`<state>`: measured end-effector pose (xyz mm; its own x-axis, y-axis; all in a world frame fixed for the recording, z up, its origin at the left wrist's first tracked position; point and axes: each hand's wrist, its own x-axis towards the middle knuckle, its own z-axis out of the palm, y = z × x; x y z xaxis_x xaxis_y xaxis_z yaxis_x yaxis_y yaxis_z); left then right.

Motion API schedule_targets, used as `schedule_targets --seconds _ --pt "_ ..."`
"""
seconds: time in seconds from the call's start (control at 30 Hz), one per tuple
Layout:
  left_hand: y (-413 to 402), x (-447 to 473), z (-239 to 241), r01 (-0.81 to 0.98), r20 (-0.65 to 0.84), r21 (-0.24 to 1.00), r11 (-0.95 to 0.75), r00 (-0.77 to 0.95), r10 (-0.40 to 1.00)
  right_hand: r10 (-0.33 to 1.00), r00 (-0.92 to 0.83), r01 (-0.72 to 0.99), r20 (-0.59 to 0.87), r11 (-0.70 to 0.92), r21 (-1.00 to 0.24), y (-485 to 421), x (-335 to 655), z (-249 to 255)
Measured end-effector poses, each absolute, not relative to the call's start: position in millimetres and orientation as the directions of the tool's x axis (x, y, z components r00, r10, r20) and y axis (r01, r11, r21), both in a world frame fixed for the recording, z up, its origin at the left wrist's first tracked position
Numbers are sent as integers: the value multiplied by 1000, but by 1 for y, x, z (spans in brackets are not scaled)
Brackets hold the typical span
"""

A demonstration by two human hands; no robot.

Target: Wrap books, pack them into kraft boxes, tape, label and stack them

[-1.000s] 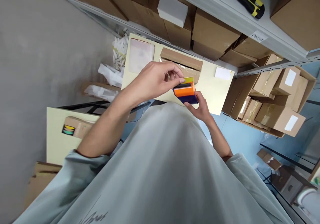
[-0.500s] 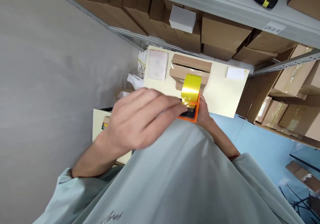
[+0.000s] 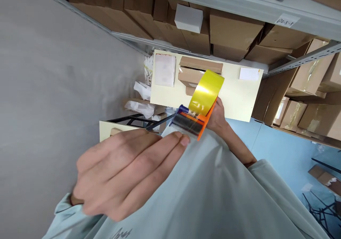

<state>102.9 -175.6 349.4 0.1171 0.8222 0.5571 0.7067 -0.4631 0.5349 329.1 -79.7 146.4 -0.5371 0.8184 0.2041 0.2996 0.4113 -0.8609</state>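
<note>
My right hand [image 3: 217,117] grips an orange and dark-blue tape dispenser [image 3: 203,128] from behind, so most of its fingers are hidden. A shiny yellow roll of packing tape [image 3: 206,94] sits in it, tilted. Close to the camera, my left hand [image 3: 125,169] pinches at the clear tape end just below the dispenser's black roller; the fingertips meet there. Behind the tape roll, a brown cardboard box [image 3: 190,76] lies on the cream tabletop [image 3: 237,100], partly covered by the roll.
A clear plastic-wrapped stack [image 3: 165,70] and a white paper slip [image 3: 249,74] lie on the tabletop. Metal shelving [image 3: 226,8] with cardboard boxes runs along the far side. More boxes [image 3: 314,121] fill the right side. A grey wall [image 3: 53,90] stands left.
My left hand has drawn back toward the camera and down, with clear tape at its fingertips. The dispenser has tilted and come nearer, showing more of the yellow roll and black roller.
</note>
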Motion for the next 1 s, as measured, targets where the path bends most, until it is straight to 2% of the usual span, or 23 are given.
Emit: schedule_targets --seconds 0.07,0.1,0.13,0.17,0.23,0.3,0.4,0.47,0.53,0.6,0.67,0.73,0.8,0.9,1.0 --pt "-182 100 349 814 762 174 -554 245 599 799 -541 307 262 478 -823 -76 336 145" --pt "-184 99 348 835 789 73 -546 287 544 788 -546 317 284 509 -801 -75 339 145" --pt "-185 99 345 846 776 90 -526 271 569 777 -552 332 302 537 -776 -74 342 144" --pt "-184 99 343 846 739 193 -497 209 641 769 -558 354 311 560 -749 -75 345 144" --pt "-175 104 336 786 600 486 -382 18 800 758 -570 406 318 596 -693 -77 348 145" --pt "-156 111 329 665 440 703 -252 -128 889 744 -578 439 335 629 -641 -81 349 147" --pt "-122 111 315 514 276 848 -131 -217 936 699 -590 410 404 690 -597 -85 349 152" --pt "-107 98 305 452 212 889 -70 -272 939 685 -606 382 404 696 -608 -82 348 158" --pt "-98 78 292 395 158 918 -12 -337 928 705 -623 383 339 652 -654 -72 349 167" --pt "-91 54 274 337 107 941 29 -379 919 745 -635 429 203 560 -709 -54 348 181" --pt "-82 33 251 270 52 961 58 -385 922 766 -643 514 5 436 -739 -28 344 199" --pt "-67 19 224 169 -31 980 102 -379 925 746 -638 607 -191 335 -721 2 335 217" --pt "-50 11 196 33 -140 986 165 -381 914 709 -629 674 -318 295 -677 32 322 232" --pt "-24 4 159 -146 -262 964 222 -385 885 672 -609 734 -422 277 -620 68 297 244" --pt "-6 -6 130 -250 -340 933 260 -367 866 638 -596 764 -488 262 -590 94 274 245"
